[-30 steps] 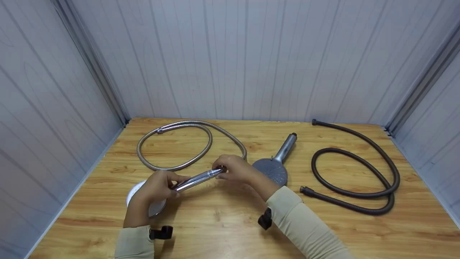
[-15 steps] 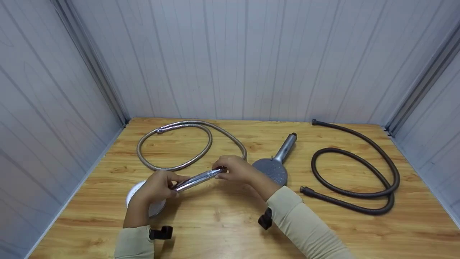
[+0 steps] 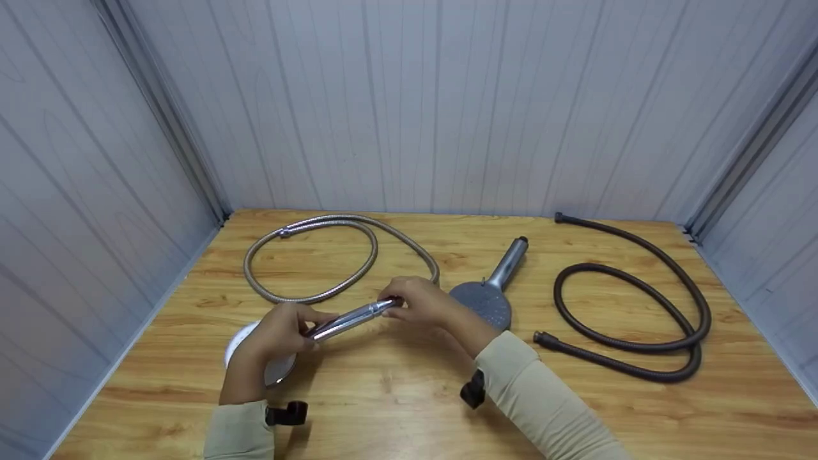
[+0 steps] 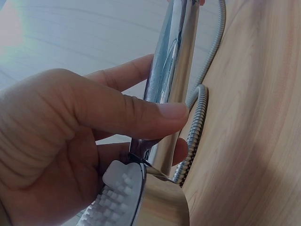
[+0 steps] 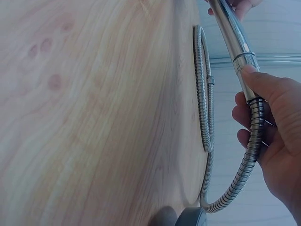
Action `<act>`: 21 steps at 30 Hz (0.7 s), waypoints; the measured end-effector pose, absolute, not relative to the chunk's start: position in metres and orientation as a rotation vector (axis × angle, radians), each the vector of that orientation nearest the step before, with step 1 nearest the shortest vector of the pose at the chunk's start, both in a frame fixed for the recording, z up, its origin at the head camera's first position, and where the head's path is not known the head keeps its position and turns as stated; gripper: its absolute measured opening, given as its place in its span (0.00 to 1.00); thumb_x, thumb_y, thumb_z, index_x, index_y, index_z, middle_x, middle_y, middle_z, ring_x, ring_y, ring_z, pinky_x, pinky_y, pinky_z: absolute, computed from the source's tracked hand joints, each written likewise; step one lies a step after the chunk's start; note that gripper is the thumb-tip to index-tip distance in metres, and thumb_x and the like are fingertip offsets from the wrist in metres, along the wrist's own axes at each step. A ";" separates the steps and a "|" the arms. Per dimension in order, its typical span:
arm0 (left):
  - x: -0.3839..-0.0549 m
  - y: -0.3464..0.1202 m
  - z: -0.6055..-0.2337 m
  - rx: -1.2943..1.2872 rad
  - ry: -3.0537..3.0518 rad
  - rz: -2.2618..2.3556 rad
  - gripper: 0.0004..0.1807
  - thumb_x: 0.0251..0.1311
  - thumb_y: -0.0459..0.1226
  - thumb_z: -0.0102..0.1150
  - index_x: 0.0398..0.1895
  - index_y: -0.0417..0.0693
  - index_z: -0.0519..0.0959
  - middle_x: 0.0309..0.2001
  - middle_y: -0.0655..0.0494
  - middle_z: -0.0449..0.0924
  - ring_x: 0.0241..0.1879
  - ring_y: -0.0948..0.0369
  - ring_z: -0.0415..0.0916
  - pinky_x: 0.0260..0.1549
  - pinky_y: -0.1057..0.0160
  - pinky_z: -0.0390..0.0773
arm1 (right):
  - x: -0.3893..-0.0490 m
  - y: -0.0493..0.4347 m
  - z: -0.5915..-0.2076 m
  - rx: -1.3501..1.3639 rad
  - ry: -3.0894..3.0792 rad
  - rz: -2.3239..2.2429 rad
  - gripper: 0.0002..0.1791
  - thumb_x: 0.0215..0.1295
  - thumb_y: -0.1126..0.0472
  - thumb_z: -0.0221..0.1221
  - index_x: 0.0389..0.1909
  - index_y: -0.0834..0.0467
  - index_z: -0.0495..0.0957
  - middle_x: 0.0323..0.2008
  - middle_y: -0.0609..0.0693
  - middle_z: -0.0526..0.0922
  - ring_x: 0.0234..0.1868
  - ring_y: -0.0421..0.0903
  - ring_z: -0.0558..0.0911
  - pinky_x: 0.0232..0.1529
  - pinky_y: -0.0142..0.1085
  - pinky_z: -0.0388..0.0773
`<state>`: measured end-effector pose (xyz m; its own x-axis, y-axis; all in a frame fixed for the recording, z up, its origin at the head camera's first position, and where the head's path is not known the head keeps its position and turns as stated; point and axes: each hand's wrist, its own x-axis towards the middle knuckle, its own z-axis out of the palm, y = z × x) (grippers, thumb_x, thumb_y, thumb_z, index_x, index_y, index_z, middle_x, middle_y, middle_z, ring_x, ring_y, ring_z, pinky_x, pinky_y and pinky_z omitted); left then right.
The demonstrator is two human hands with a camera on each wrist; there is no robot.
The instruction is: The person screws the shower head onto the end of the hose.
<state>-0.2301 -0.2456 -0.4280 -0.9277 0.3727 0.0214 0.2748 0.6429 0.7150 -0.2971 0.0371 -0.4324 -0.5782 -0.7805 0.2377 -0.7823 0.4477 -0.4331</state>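
Note:
A chrome hand shower [image 3: 345,322] slants between both hands above the wooden table, its round white face [image 3: 241,337] partly hidden at the lower left. My left hand [image 3: 276,333] grips the handle near the head, with the thumb [image 4: 171,117] across it in the left wrist view. At the handle's other end, my right hand [image 3: 418,301] pinches the connector [image 5: 247,70] of a silver metal shower hose [image 3: 375,249]. That connector is seated against the handle, in line with it. From there the hose [image 5: 242,174] curves down and loops over the table.
Just right of the right hand lies a grey hand shower [image 3: 482,305], handle pointing to the back. A coiled dark shower hose [image 3: 639,348] rests farther right on the wooden table [image 3: 383,415]. Pale panel walls [image 3: 409,108] enclose the back and both sides.

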 end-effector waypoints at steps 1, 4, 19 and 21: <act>-0.230 -0.246 -0.428 0.542 2.733 1.150 0.31 0.42 0.20 0.70 0.52 0.52 0.84 0.37 0.54 0.84 0.22 0.60 0.69 0.19 0.65 0.72 | -0.297 0.037 -0.433 1.434 -2.671 0.796 0.12 0.66 0.60 0.62 0.47 0.61 0.83 0.41 0.52 0.83 0.41 0.44 0.81 0.43 0.34 0.77; -0.230 -0.246 -0.428 0.540 2.738 1.138 0.31 0.42 0.20 0.70 0.52 0.53 0.84 0.35 0.55 0.84 0.22 0.60 0.69 0.19 0.65 0.71 | -0.296 0.036 -0.434 1.418 -2.666 0.786 0.14 0.65 0.61 0.63 0.49 0.61 0.82 0.43 0.52 0.82 0.43 0.45 0.81 0.46 0.33 0.77; -0.229 -0.248 -0.428 0.549 2.758 1.117 0.31 0.41 0.21 0.70 0.51 0.54 0.85 0.30 0.58 0.81 0.21 0.63 0.65 0.18 0.66 0.69 | -0.298 0.035 -0.434 1.430 -2.480 0.734 0.11 0.57 0.68 0.68 0.41 0.59 0.84 0.39 0.51 0.83 0.42 0.47 0.80 0.47 0.39 0.75; -0.229 -0.247 -0.427 0.547 2.759 1.115 0.31 0.41 0.21 0.70 0.51 0.55 0.85 0.29 0.57 0.81 0.20 0.63 0.65 0.18 0.66 0.69 | -0.297 0.035 -0.434 1.433 -2.490 0.722 0.11 0.57 0.68 0.68 0.42 0.59 0.84 0.39 0.51 0.83 0.43 0.47 0.80 0.47 0.39 0.75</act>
<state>-0.2289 -0.2475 -0.4274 -0.9282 0.3711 0.0273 0.2858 0.6641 0.6909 -0.2973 0.0354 -0.4338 -0.5194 -0.7634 0.3840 -0.8504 0.4178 -0.3198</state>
